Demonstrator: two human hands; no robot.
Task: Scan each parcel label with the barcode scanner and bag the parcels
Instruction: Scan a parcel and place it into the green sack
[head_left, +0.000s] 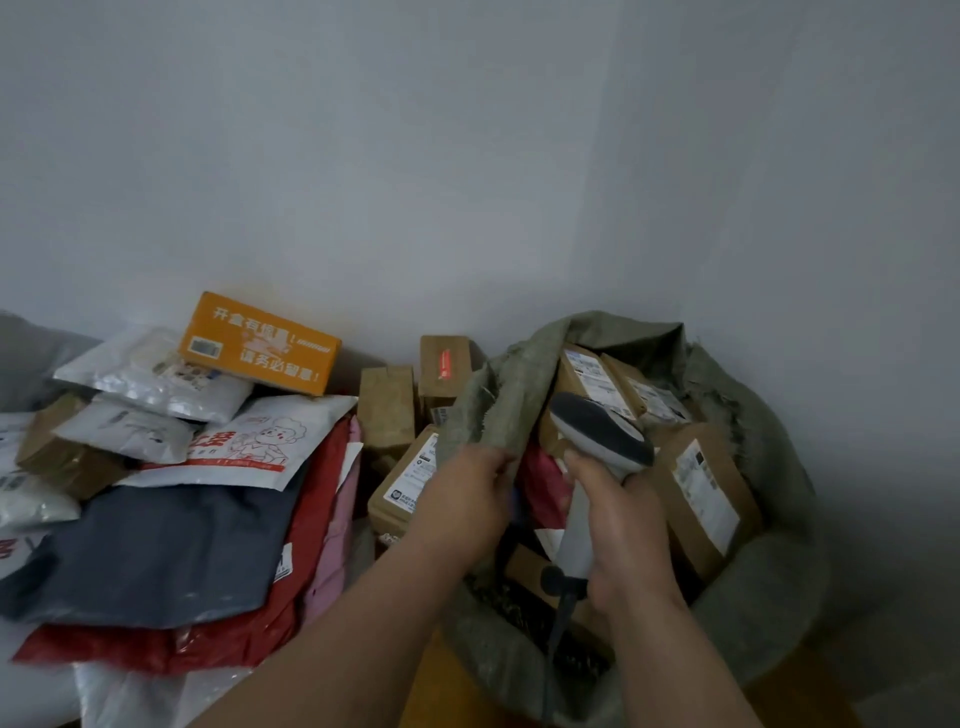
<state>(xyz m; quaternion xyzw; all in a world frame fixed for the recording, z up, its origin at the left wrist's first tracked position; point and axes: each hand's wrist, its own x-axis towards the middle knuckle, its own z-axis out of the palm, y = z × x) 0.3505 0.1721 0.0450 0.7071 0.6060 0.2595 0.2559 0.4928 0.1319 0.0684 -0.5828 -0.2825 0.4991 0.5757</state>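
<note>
A grey-green woven sack (769, 587) stands open at the right, holding several brown cardboard parcels with white labels (701, 488). My left hand (462, 504) grips the sack's near-left rim and holds it up. My right hand (623, 525) grips the handle of a grey-and-white barcode scanner (597, 431), whose head sits over the sack's mouth. The scanner's dark cable hangs down from the handle. A red soft parcel (540, 483) shows inside the sack between my hands.
A heap of parcels lies at the left: an orange box (260, 343), white mailers (156, 379), a dark blue bag (171, 551), a red bag (234, 639). Brown boxes (387, 405) stand against the white wall between heap and sack.
</note>
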